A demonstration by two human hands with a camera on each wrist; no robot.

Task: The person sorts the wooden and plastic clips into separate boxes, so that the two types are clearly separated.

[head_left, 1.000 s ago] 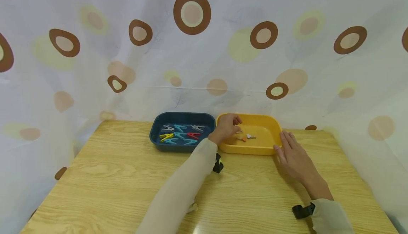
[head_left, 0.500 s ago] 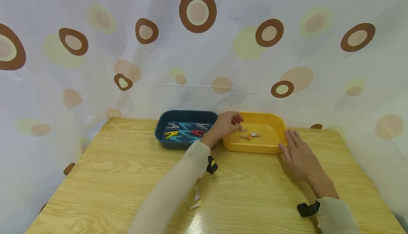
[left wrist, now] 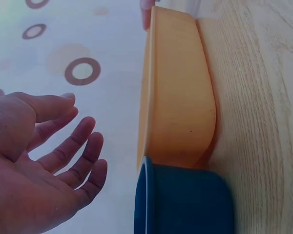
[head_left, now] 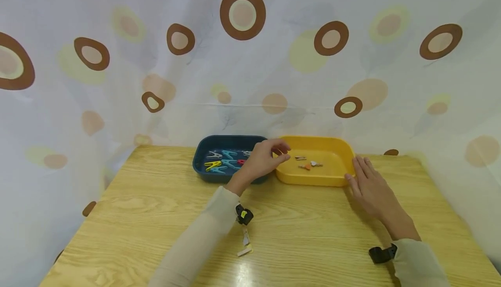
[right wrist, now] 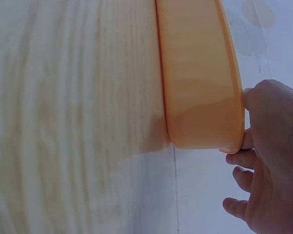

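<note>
In the head view my left hand [head_left: 263, 160] hovers over the gap between the dark blue tray [head_left: 213, 177] and the yellow tray [head_left: 313, 180]. Its fingers are loosely bent and hold nothing, as the left wrist view confirms. My right hand [head_left: 373, 193] rests against the yellow tray's right end, thumb at the front corner and fingers extended along the side. Inside the yellow tray lie a small plain clip [head_left: 300, 158], one with an orange piece [head_left: 307, 166] and one with a white heart-like piece [head_left: 314, 164]. Several plastic clothespins, including a yellow clothespin [head_left: 213, 165], fill the blue tray.
Small pale clips [head_left: 245, 237] lie on the wooden table [head_left: 305, 230] near the left forearm, one beside a flat light piece [head_left: 244, 251]. A patterned curtain [head_left: 250, 69] hangs right behind both trays. Black wrist cameras [head_left: 381, 255] sit on both wrists.
My left hand has drawn back leftward from over the yellow tray, uncovering the plain clip inside. The right hand stays at the tray's end. The view has shifted slightly.
</note>
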